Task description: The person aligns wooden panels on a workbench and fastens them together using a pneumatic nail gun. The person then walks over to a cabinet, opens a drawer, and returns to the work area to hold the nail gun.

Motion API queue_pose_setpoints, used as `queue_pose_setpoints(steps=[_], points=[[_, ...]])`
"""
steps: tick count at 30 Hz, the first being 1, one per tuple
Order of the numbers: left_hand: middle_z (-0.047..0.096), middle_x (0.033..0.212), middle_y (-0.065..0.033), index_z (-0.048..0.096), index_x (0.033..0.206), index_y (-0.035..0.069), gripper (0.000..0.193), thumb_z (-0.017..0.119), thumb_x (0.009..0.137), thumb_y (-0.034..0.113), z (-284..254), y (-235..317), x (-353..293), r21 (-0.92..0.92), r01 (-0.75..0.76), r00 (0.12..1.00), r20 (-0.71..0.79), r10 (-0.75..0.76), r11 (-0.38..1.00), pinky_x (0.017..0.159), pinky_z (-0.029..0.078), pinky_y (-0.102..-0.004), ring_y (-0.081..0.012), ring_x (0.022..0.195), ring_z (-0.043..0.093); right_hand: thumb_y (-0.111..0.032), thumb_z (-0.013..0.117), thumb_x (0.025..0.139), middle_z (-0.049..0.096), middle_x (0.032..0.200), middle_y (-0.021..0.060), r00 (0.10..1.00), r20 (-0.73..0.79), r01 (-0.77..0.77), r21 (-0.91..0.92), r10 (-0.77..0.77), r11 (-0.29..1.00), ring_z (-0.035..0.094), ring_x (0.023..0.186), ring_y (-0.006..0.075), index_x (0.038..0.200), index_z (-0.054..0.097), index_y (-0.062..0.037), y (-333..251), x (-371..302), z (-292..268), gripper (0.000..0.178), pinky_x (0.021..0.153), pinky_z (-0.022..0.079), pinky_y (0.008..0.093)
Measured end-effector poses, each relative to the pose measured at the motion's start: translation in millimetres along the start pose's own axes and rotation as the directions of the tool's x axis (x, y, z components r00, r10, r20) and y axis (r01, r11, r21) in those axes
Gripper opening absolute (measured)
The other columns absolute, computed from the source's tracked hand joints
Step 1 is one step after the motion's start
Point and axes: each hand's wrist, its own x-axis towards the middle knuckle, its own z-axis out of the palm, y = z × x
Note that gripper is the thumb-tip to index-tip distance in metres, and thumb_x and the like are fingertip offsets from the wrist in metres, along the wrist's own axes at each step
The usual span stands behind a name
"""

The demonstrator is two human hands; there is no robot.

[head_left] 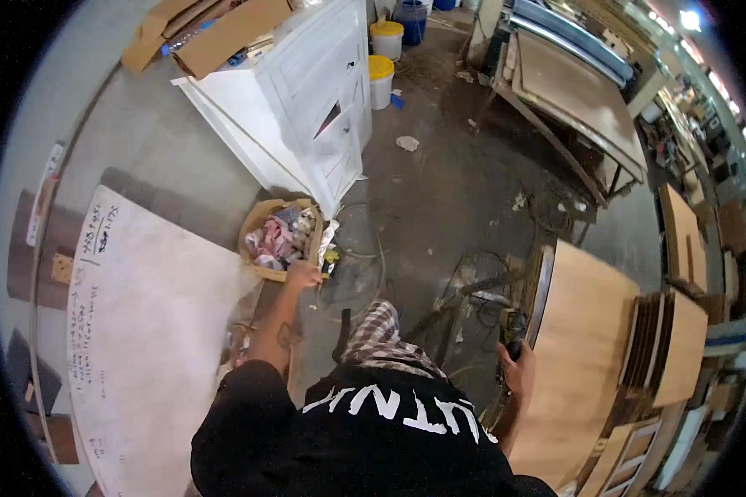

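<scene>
My left hand (304, 275) is closed at the near edge of a cardboard box (253, 263) on my left. Whatever its fingers hold, if anything, is too small to make out. Crumpled pink and grey rags (276, 238) fill the box. Beside it lie a silvery wrapper (328, 240) and a yellow-and-black item (331, 263). On my right, my right hand (518, 367) is wrapped round a dark hand-held tool (515, 325), next to the edge of a stack of wooden panels (584, 331). The tool's exact kind is unclear.
A white cabinet (315, 91) stands ahead, with an open carton (232, 37) on top. A large white board (157, 331) with handwriting lies to my left. Hoses (381, 257) trail over the dirty floor. Yellow-lidded buckets (380, 81) and a workbench (572, 83) are farther off.
</scene>
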Motion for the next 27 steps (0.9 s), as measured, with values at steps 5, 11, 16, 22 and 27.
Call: queue_pose_setpoints(steps=[5, 11, 16, 22, 27], points=[[0.067, 0.075, -0.0107, 0.069, 0.072, 0.011, 0.018, 0.066, 0.067, 0.028, -48, -120, 153, 0.087, 0.459, 0.884, -0.149, -0.444, 0.884, 0.063, 0.051, -0.0431, -0.0289, 0.072, 0.066, -0.026, 0.071, 0.079, 0.053, 0.062, 0.0023, 0.972, 0.227, 0.052, 0.046, -0.062, 0.998, 0.047, 0.054, 0.0122, 0.088, 0.058, -0.0003, -62, 173, 34, 0.030, 0.049, 0.037, 0.0292], [0.064, 0.060, -0.0143, 0.066, 0.069, 0.001, 0.060, 0.039, 0.090, 0.050, -192, -124, 416, -0.735, 0.349, 0.751, -0.153, -0.643, 0.582, 0.074, 0.048, -0.0419, -0.0320, 0.068, 0.064, -0.022, 0.066, 0.081, 0.058, 0.063, 0.0066, 0.948, 0.178, -0.244, -0.114, 0.262, 0.963, 0.053, 0.052, 0.0156, 0.093, 0.061, 0.0009, -60, 316, 71, 0.027, 0.049, 0.042, 0.0327], [0.054, 0.120, -0.0241, 0.053, 0.119, 0.004, 0.051, 0.052, 0.086, 0.044, -267, -165, 589, -0.712, 0.316, 0.630, -0.337, -0.700, 0.627, 0.097, 0.040, -0.0467, -0.0385, 0.111, 0.052, -0.037, 0.065, 0.082, 0.062, 0.105, 0.0248, 0.841, 0.315, -0.266, -0.466, 0.439, 0.844, 0.061, 0.094, 0.0344, 0.124, 0.051, 0.0007, -81, 426, 76, 0.058, 0.080, 0.048, 0.0455], [0.036, 0.142, -0.0217, 0.041, 0.132, -0.002, 0.068, 0.056, 0.084, 0.043, -273, -230, 706, -0.637, 0.538, 0.637, -0.121, -0.761, 0.551, 0.107, 0.031, -0.0458, -0.0365, 0.131, 0.034, -0.037, 0.066, 0.082, 0.061, 0.100, 0.0237, 0.845, 0.394, -0.149, -0.477, 0.362, 0.866, 0.060, 0.090, 0.0334, 0.120, 0.052, 0.0007, -75, 620, 79, 0.055, 0.077, 0.047, 0.0450], [0.036, 0.140, -0.0255, 0.039, 0.132, -0.006, 0.069, 0.058, 0.084, 0.040, -268, -240, 749, -0.720, 0.539, 0.587, -0.052, -0.808, 0.438, 0.110, 0.025, -0.0421, -0.0367, 0.130, 0.035, -0.037, 0.066, 0.082, 0.061, 0.096, 0.0228, 0.864, 0.403, -0.092, -0.460, 0.300, 0.883, 0.060, 0.087, 0.0326, 0.116, 0.053, 0.0007, -102, 799, 43, 0.053, 0.075, 0.047, 0.0446]])
